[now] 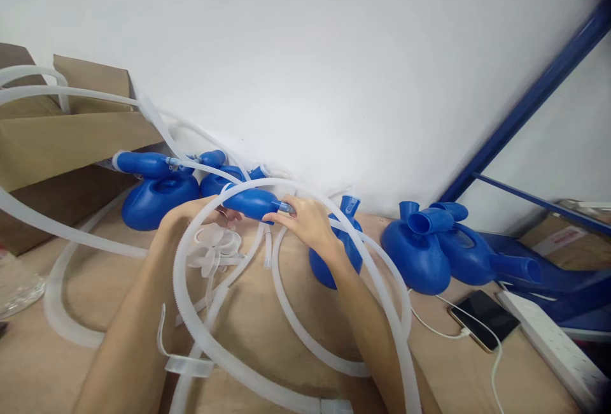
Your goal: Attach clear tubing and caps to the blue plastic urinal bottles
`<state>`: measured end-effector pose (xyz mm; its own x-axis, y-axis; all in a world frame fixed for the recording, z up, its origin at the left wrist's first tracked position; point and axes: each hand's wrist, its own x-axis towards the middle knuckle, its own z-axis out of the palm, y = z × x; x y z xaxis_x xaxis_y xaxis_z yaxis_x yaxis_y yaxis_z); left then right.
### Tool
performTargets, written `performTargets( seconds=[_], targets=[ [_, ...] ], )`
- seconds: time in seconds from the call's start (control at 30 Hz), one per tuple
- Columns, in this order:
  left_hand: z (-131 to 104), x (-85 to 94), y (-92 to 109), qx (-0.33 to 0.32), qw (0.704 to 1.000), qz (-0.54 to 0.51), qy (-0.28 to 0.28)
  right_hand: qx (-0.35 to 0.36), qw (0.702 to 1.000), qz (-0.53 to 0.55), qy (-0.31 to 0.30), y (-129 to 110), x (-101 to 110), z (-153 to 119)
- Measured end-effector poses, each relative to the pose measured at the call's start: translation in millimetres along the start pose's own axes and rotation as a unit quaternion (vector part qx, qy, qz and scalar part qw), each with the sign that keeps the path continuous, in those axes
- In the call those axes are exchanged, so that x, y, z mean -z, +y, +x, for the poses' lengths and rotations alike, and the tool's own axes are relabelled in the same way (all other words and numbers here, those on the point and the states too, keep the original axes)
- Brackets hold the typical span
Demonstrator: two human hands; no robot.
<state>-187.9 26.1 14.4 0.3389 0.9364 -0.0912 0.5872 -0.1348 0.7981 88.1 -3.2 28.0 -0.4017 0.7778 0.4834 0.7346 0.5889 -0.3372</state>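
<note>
A blue plastic urinal funnel (254,203), a bulging tube with a clear connector (285,207) at its right end, is held up between my hands. My left hand (229,215) grips it from the left and below, its fingers partly hidden behind the funnel. At the other end, the thumb and fingers of my right hand (308,220) close around the funnel's tip and connector. A translucent corrugated hose (191,312) loops in front of both forearms. Beneath my left hand lies a pile of white plastic caps (217,245).
Blue urinal bottles (160,200) stand at the left, and others (415,258) at the right. An open cardboard box (71,140) with hose stands far left. On the right are a phone (484,320) with a cable, a white power strip (554,350) and a blue metal frame (529,105).
</note>
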Motion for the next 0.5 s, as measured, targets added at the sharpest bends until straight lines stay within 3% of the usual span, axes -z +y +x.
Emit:
performTargets(
  seconds=[0.07, 0.23, 0.5],
  targets=[
    [-3, 5.6, 3, 0.010, 1.000, -0.002, -0.024, 0.002, 1.000, -0.001, -0.010, 3, 3, 0],
    [-18, 12.9, 16, -0.018, 0.999, -0.034, 0.022, -0.013, 0.999, -0.031, -0.024, 13, 9, 1],
    [-19, 2.7, 31, -0.091, 0.975, -0.178, 0.096, -0.019, 0.999, 0.024, -0.013, 20, 12, 3]
  ],
)
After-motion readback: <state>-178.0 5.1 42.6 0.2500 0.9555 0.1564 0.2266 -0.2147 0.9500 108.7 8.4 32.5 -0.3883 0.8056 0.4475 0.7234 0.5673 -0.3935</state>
